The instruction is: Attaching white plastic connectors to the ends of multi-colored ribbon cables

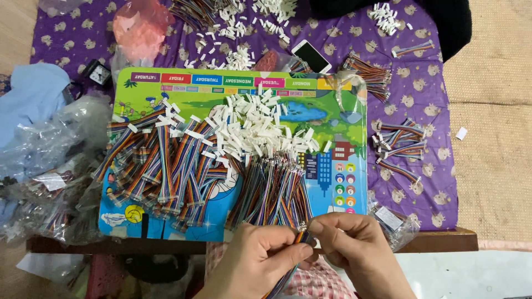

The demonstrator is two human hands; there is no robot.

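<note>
Left hand (256, 260): near edge, centre; fingers (293, 253) pinched shut on a thin rainbow-coloured ribbon cable (300, 239), which runs down toward the lap, end out of frame.

Right hand (354, 246): just right of left hand, thumb and forefinger closed on the top end of the same cable, hands touching at the pinch point. Cable sits at near edge of the board, just below the loose wire pile.

Colourful cartoon-printed plastic board (343, 124): flat, centre of scene, lying on a low wooden counter (443, 241) w/ purple patterned cloth (432, 182) over it.

Pile of small white plastic connector housings (252, 130): centre of board, spreading toward far edge.

Bundle of bare-ended multicolour wires (274, 194): near-centre of board, just beyond the hands, touching the white pile.

Heap of rainbow ribbon cables w/ white plugs fitted (163, 166): left half of board.

Small group of finished ribbon cables (400, 145): on cloth, right of board, well apart from hands.

Another wire bundle (368, 72): far right of board, on cloth.

White smartphone (311, 56): face-up, far side, just beyond board edge.

Pink plastic bag (138, 30): far left on cloth.

Clear plastic bags w/ more cables (50, 182): left of board, crumpled.

Small clear bag (390, 221): near right corner, beside right hand.
</note>
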